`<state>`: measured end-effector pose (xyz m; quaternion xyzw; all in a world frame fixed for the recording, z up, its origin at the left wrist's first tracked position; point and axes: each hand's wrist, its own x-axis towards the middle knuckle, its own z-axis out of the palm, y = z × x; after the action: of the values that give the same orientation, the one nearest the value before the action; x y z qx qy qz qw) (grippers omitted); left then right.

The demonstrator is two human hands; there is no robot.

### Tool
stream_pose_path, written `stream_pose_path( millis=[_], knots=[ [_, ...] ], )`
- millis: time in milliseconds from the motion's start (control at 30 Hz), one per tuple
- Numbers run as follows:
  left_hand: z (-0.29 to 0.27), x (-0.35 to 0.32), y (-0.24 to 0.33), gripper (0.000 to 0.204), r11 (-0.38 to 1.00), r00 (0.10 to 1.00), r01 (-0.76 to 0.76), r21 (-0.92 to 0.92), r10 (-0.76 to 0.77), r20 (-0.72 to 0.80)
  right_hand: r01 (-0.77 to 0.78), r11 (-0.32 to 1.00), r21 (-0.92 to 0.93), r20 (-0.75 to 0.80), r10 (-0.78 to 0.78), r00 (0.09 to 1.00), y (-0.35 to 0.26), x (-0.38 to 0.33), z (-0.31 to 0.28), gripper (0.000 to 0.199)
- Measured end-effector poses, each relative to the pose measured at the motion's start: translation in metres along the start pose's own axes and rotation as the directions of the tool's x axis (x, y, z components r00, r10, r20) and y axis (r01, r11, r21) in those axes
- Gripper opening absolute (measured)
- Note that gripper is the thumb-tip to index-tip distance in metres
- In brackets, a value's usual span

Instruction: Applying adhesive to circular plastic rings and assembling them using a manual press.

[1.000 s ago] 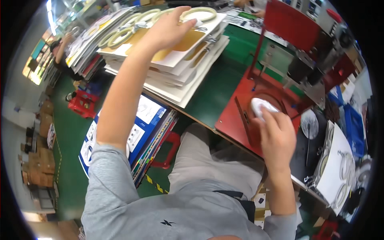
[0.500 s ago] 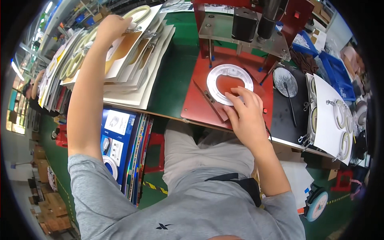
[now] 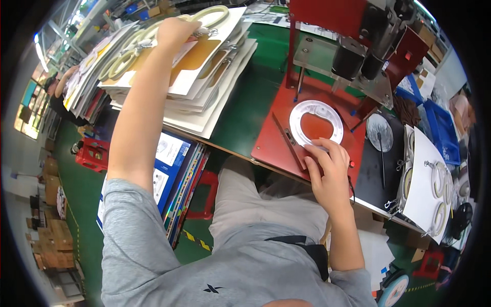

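Observation:
My left hand [image 3: 176, 33] reaches to the stack at the far left, its fingers curled down beside a pale, cream-coloured ring [image 3: 215, 18] and small metal clasps [image 3: 206, 32]. What those fingers pinch is hidden behind the hand. White cardboard sheets [image 3: 220, 110] with brown patches make up the stack. On the red base [image 3: 271, 143] of a press lies a white ring-shaped part [image 3: 302, 113] with a hollow middle. My right hand [image 3: 330, 166] rests at its near edge, fingers apart and gently bent, fingertips touching or just beside the rim.
The press head [image 3: 353, 59] with a clear plate stands over the base's far side. To the right are a round clear dish [image 3: 379, 133] with a black stick, a white card [image 3: 422, 174] with rings, and blue bins [image 3: 441, 130]. Blue printed boards [image 3: 171, 163] stand below the left table edge.
The whole view has shifted, so the table sits further right and lower. My right hand has slid back from over the white ring to its near edge. My left hand stays at the stack.

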<state>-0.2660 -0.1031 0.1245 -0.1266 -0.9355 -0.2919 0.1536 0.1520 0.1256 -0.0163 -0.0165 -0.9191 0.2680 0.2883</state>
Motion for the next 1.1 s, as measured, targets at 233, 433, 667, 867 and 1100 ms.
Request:
stream_pose_path(
  millis=[233,433,667,867,1100],
  knots=[
    [-0.008,0.015,0.007,0.03,0.996,0.995,0.027,0.09,-0.036,0.093,-0.001,1.0,-0.013,0.039,0.001,0.999,-0.003,0.002,0.001,0.023],
    [-0.008,0.015,0.005,0.028,0.995,0.992,0.096,-0.009,-0.095,0.087,-0.024,1.0,-0.014,0.041,0.025,0.999,-0.001,0.002,0.002,0.024],
    [-0.007,0.012,-0.003,0.03,0.997,0.998,-0.037,-0.063,0.04,0.049,0.0,0.999,-0.044,0.063,0.002,0.998,-0.013,0.011,-0.002,0.025],
    [-0.046,-0.011,-0.003,0.043,0.829,0.949,0.086,-0.552,0.101,0.299,0.098,0.988,0.121,0.01,-0.1,0.995,-0.039,0.027,-0.008,0.025],
    [-0.072,-0.154,0.04,0.052,0.485,0.729,0.014,-0.874,0.593,0.341,0.029,0.891,0.452,-0.011,-0.027,1.0,-0.057,0.027,-0.018,0.019]
  ],
)
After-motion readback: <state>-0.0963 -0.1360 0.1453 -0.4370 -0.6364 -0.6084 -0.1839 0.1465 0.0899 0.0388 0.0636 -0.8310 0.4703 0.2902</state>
